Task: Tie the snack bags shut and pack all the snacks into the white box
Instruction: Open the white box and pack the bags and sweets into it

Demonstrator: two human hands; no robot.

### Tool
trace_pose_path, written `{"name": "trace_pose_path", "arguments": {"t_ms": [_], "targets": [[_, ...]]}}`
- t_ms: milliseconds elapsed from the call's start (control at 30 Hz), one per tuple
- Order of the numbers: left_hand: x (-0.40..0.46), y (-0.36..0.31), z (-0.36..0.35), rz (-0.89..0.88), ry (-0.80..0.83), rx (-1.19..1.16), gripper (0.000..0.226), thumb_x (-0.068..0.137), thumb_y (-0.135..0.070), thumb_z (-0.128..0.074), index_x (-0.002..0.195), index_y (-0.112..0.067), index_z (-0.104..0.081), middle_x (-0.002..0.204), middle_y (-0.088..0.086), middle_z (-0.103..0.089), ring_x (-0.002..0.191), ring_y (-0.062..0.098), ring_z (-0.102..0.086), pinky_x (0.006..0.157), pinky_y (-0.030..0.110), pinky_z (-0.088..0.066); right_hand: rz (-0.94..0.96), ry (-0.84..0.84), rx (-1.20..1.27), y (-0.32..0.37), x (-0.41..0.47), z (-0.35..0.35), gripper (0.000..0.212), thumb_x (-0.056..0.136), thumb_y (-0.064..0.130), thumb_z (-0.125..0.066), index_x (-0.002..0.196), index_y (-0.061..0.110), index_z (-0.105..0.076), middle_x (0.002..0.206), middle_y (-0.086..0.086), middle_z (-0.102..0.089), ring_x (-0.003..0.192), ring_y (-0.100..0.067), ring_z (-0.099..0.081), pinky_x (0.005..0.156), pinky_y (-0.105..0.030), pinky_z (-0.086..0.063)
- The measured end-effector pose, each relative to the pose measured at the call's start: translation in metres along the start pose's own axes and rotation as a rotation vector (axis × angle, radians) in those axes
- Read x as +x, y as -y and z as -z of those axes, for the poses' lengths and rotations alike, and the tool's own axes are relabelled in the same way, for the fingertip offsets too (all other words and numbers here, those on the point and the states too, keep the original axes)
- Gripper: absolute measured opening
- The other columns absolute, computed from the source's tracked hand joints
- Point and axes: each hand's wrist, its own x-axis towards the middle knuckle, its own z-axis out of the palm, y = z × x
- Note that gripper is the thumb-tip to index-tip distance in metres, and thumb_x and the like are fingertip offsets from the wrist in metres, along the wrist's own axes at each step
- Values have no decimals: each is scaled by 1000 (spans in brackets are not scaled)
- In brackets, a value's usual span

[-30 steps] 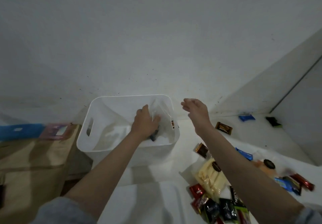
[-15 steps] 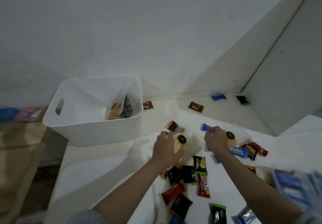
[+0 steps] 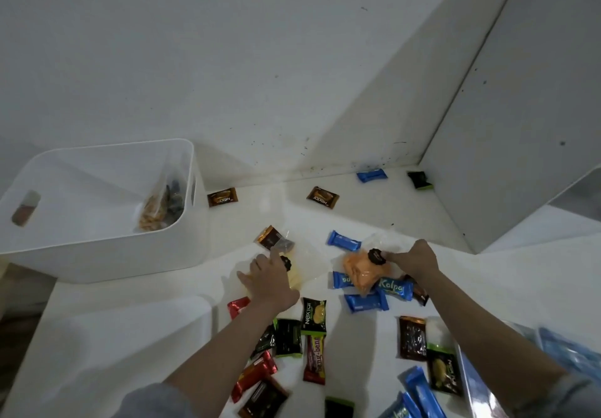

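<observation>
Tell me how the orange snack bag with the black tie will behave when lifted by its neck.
The orange snack bag looks like thin, soft plastic, so it will probably sag below the black tie. It seems light for its bulk. The right hand at the neck should hold it closed.

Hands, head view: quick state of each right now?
Left hand: fingers spread flat on the yellow snack bag, open.
Right hand: pinching the tied neck of the orange snack bag.

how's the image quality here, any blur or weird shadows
Head view: dim, flat light, with soft arm shadows falling left across the white table; the blue packets at the right edge are motion-smeared; wide-angle distortion tilts the walls and the white box; the left hand and right hand are fairly sharp; no strong glare.
</observation>
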Motion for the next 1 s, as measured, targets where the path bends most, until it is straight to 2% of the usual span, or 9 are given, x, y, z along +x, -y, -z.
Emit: {"name": "trace_pose_path", "arguments": {"t_ms": [67,167,267,433,567,667,767,900,1000], "targets": [[1,-3,2,13,-1,-7,108,69,-49,-70,147,-14,-5,141,15,-27,134,34,-28,109,61,-16,37,15,-3,4,1,2,52,67,36,-84,86,3,-50,80,-7,-52,78,-22,-51,52,-26,-34],[-3,-3,3,7,-19,-31,110,67,-52,-71,147,-12,-6,140,13,-27,132,33,-31,109,60,-19,68,60,28,12,-3,1,42,64,30,-86,67,7,-51,70,-7,-54,68,-21,-54,51,-26,-37],[-10,-2,7,-20,-37,-83,109,64,-52,-71,144,-12,-9,136,10,-26,128,31,-33,108,57,-23,107,74,108,25,-13,3,33,68,24,-82,77,2,-59,80,-13,-63,77,-26,-60,60,-32,-49],[-28,15,23,-150,-141,-289,93,63,-55,-70,133,-18,-21,125,3,-26,119,26,-37,103,47,-26,187,42,174,52,-41,5,22,78,23,-74,83,9,-58,91,-11,-65,86,-26,-64,74,-35,-54],[-48,39,52,-288,-249,-471,92,66,-61,-70,133,-17,-25,125,-2,-27,122,19,-34,113,50,-18,228,60,311,80,-77,2,30,77,23,-77,95,10,-58,93,-10,-66,80,-25,-69,67,-38,-59],[-63,60,88,-414,-335,-646,83,66,-58,-74,127,-23,-29,122,-7,-31,118,14,-38,111,42,-27,297,67,303,103,-111,-6,31,76,25,-78,97,11,-59,92,-8,-66,78,-20,-68,62,-33,-58],[-70,87,125,-538,-372,-865,78,63,-56,-76,123,-30,-33,128,-9,-43,119,6,-44,104,29,-38,320,124,422,121,-139,-19,21,76,13,-76,88,8,-60,97,-17,-67,84,-29,-68,76,-44,-58],[-60,128,164,-593,-439,-918,87,67,-62,-70,135,-26,-31,131,-10,-48,124,5,-46,106,35,-41,339,219,483,147,-177,-33,32,79,15,-76,103,3,-59,98,-17,-68,74,-25,-71,56,-33,-55],[-45,161,188,-551,-477,-915,95,65,-64,-70,139,-26,-25,136,-9,-45,127,10,-44,103,36,-43,359,248,540,170,-198,-41,32,81,14,-74,106,3,-58,102,-18,-67,74,-24,-71,61,-36,-58]]}}
